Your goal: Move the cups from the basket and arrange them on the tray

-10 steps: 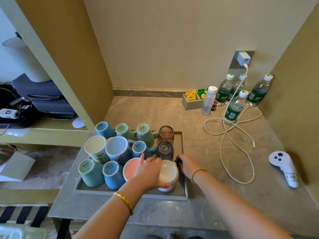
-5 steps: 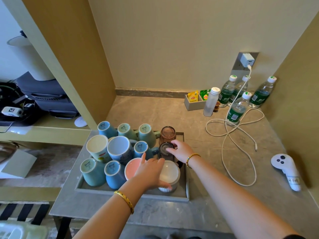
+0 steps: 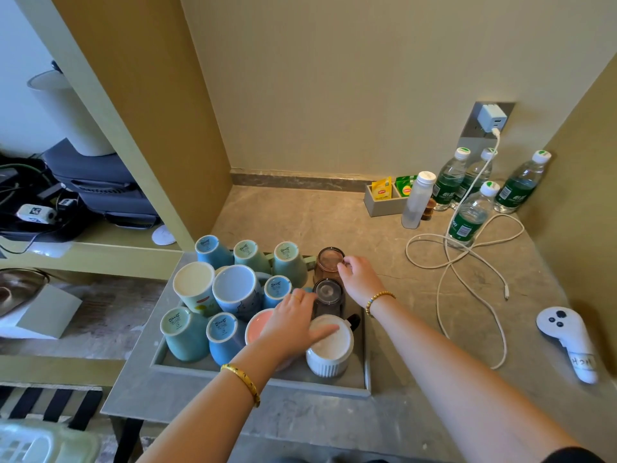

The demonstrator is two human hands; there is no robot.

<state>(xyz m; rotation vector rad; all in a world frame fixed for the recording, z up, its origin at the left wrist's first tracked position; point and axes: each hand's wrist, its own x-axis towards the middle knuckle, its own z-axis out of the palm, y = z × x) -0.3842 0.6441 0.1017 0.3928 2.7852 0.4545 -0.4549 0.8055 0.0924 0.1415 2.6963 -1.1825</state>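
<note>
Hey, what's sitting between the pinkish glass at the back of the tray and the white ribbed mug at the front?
In the head view, a dark smoky glass stands upside down between the pinkish glass and the white ribbed mug.

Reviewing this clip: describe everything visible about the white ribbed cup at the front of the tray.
The white ribbed cup stands upside down in the front right corner of the grey tray, its flat base facing up. It looks like glazed ceramic, with vertical ridges round its wall and a smooth base. A dark handle pokes out behind it to the right. The left hand lies across it, thumb resting on the base. The pink cup sits close on its left.
</note>
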